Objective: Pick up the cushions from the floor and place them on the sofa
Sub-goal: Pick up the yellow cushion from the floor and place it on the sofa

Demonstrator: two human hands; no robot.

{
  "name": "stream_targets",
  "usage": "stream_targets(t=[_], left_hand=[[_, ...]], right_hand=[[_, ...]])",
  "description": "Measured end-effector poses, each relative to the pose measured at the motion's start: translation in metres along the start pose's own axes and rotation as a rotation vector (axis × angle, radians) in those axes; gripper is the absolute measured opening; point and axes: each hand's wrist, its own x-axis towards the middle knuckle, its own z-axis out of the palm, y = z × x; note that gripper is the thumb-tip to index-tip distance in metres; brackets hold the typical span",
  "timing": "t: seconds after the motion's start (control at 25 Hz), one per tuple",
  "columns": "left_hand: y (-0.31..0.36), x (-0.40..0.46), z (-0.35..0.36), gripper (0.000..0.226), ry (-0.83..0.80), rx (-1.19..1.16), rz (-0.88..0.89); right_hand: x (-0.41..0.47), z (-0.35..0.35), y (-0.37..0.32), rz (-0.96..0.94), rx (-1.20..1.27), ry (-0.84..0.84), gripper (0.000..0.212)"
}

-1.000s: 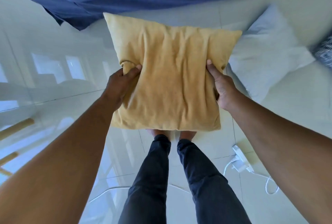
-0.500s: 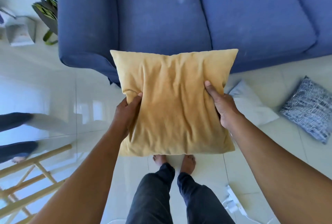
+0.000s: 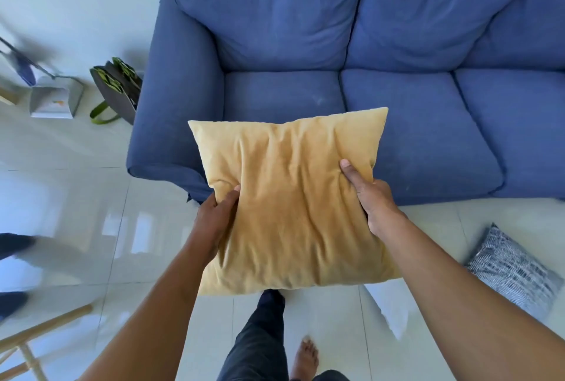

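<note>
— Two hands were on it, weren't they?

— Yes. Our left hand (image 3: pixel 214 221) and right hand (image 3: pixel 371 197) each had a tight grip on a side of the yellow cushion (image 3: pixel 293 197), thumbs on top, holding it in the air at the front edge of the blue sofa (image 3: pixel 428 124).

— So which step did we judge it to be?

— Carrying. Next, we judged, we had to reach forward, lower it onto the left seat and let go.

— And the rest?

— A patterned grey cushion (image 3: pixel 510 270) and a white cushion (image 3: pixel 394 310) lay on the floor (image 3: pixel 91 197).

— Any writing?

— None we could read.
</note>
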Motion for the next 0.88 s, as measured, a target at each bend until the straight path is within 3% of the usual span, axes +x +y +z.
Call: stream_targets(t=[0.08, 0.24, 0.44, 0.6, 0.76, 0.88], left_hand=[[0.013, 0.017, -0.003, 0.057, -0.013, -0.006, -0.005], [0.052, 0.057, -0.004, 0.060, -0.061, 0.004, -0.017], [0.106, 0.106, 0.005, 0.031, -0.092, 0.020, -0.007], [0.150, 0.144, 0.024, 0.049, -0.085, 0.057, 0.001], [0.189, 0.177, 0.042, 0.037, -0.052, 0.054, -0.028], [0.218, 0.211, 0.061, 0.045, -0.024, 0.076, -0.055]], right_hand=[[0.012, 0.011, -0.018, 0.010, -0.028, 0.013, 0.090], [0.041, 0.034, -0.057, 0.018, -0.033, 0.047, 0.085], [0.079, 0.048, -0.100, 0.030, 0.007, 0.062, 0.087], [0.123, 0.054, -0.138, 0.031, 0.046, 0.063, 0.081], [0.165, 0.063, -0.175, 0.065, 0.079, 0.030, 0.070], [0.202, 0.069, -0.200, 0.088, 0.085, 0.028, 0.066]])
